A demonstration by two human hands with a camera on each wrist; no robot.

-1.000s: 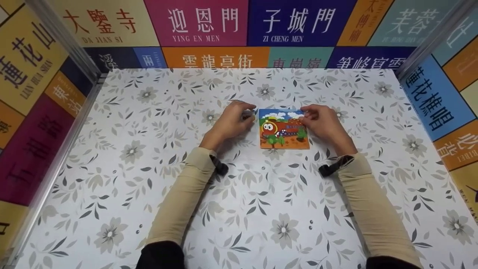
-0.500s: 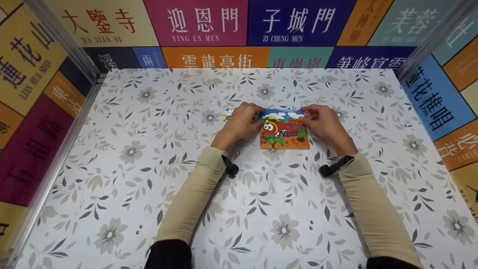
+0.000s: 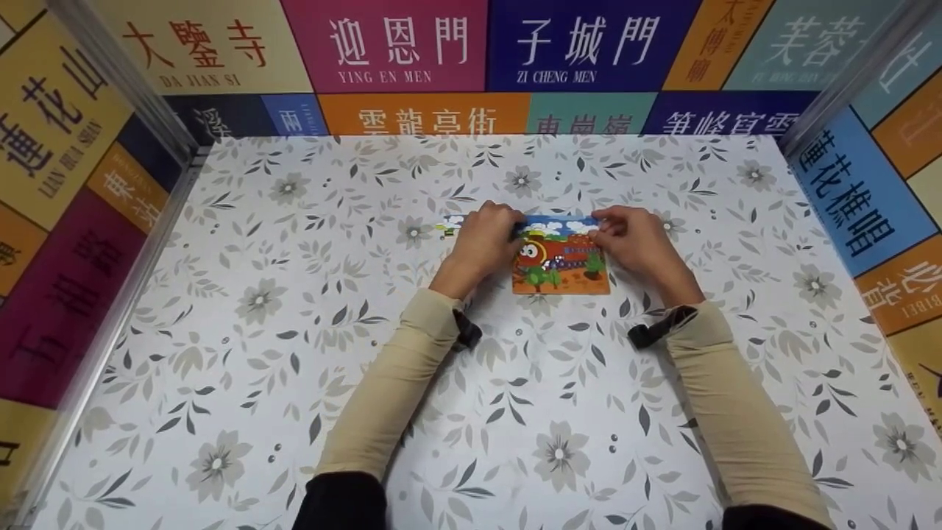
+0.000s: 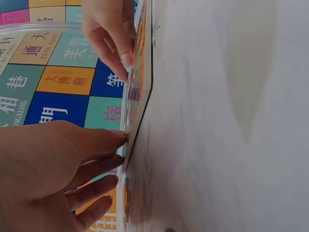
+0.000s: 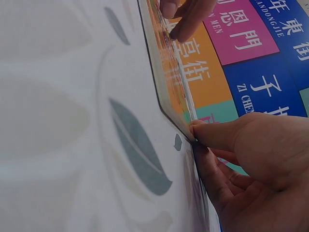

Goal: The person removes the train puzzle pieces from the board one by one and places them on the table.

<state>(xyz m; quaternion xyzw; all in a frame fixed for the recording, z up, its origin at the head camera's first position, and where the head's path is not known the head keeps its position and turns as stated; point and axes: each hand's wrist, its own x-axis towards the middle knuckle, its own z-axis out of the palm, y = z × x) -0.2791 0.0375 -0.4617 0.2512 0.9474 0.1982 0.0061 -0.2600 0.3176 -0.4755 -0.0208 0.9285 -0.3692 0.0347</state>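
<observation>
A square picture card (image 3: 563, 265) with a cartoon red train lies flat on the patterned tabletop. My left hand (image 3: 486, 235) covers its upper left corner; in the left wrist view the left hand (image 4: 53, 169) has its thumb and fingertips close together at the card's edge (image 4: 142, 96). At the upper right corner, my right hand (image 3: 636, 235) pinches the card between thumb and fingers. The right wrist view shows this right hand (image 5: 260, 164) with its thumb on the corner. To the left of the left hand, part of another colourful piece (image 3: 449, 223) shows; the hand hides the rest.
The white table (image 3: 515, 412) is printed with grey flowers and leaves. Colourful panels with Chinese lettering stand behind it (image 3: 412, 44) and along the left and right sides. Both wrists carry small black cameras (image 3: 469, 335).
My left hand has moved right, from beside the card onto its upper left corner. Part of a colourful piece has come into sight behind it. The right hand and card have stayed put.
</observation>
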